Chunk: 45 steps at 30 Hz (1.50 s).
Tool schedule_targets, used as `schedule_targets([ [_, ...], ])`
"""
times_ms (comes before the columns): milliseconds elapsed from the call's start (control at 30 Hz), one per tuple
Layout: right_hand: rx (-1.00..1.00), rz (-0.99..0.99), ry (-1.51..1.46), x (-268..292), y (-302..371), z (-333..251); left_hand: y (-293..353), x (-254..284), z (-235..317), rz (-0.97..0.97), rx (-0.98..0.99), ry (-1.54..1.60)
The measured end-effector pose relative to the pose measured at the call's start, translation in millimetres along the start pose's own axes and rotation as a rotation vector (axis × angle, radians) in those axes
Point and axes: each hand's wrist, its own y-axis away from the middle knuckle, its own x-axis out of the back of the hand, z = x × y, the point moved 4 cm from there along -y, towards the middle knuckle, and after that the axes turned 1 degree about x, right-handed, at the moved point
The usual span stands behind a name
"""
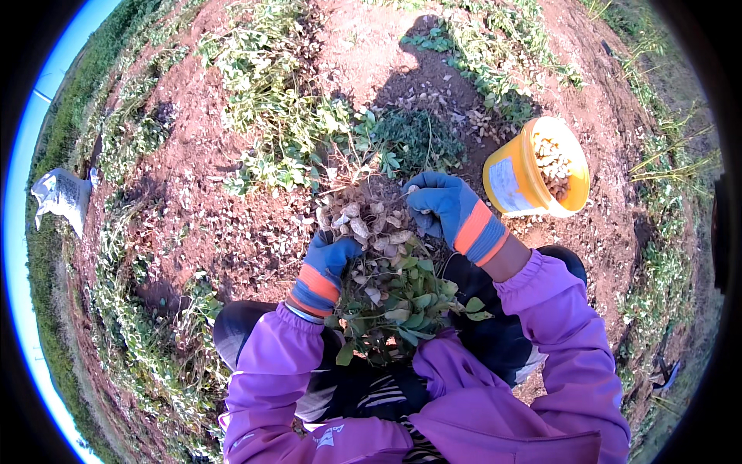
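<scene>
red-brown soil (202,240) spreads out under hard sunlight, strewn with leafy heaps (270,100), and centre stage it's a peanut plant (406,298), held between the hands, pods (375,224) away from the person and leaves nearest the body, which likely keeps the pods exposed to both hands. left hand (328,259) is at the left edge of the cluster, fingers curled in, holding the bunch, seemingly to steady it. across from it, right hand (448,209): fingers drawn narrow, a pale pod (413,189) at the tips, though how firmly it's pinched i can't tell! blue gloves (456,199) on both, probably against grit. just beyond the right hand, a yellow bucket (498,158) with peanuts (550,166) inside, uncovered, presumably there for a short reach. far left, well apart, a white sack (63,197).
</scene>
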Motion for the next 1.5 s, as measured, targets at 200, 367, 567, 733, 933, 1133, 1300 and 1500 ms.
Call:
schedule_targets([
  [200, -0.019, -0.115, -0.183, 14.5, 5.7, -21.3, -7.9, 25.4, -3.8, -0.071, 0.084, -0.073],
  [367, 0.006, -0.054, -0.241, 11.5, 10.7, -22.4, -0.9, 4.3, 4.2, -0.171, 0.057, -0.009],
  [567, 0.139, 0.123, -0.344, 26.5, 4.4, -28.8, -7.2, 18.4, -3.6, -0.126, 0.018, -0.048],
  [733, 0.209, -0.127, -0.745, 66.4, 7.8, -59.2, -7.7, 29.9, -5.6, -0.103, 0.241, 0.081],
  [933, 0.216, 0.012, 0.084, 4.5, 31.0, -44.0, -9.5, 50.4, -1.1, -0.062, 0.066, -0.204],
  [1133, 0.565, -0.091, 0.760, -16.1, 14.7, -1.8, -4.7, 5.0, 1.8, -0.112, 0.144, -0.012],
  [1300, 0.676, -0.157, 1.064, -16.0, 1.0, 20.7, -4.6, 3.2, -1.3, -0.078, 0.159, -0.067],
  [1500, 0.379, -0.198, 0.857, -19.4, -1.5, 27.6, -13.1, 26.3, -10.2, -0.155, -0.036, -0.234],
])
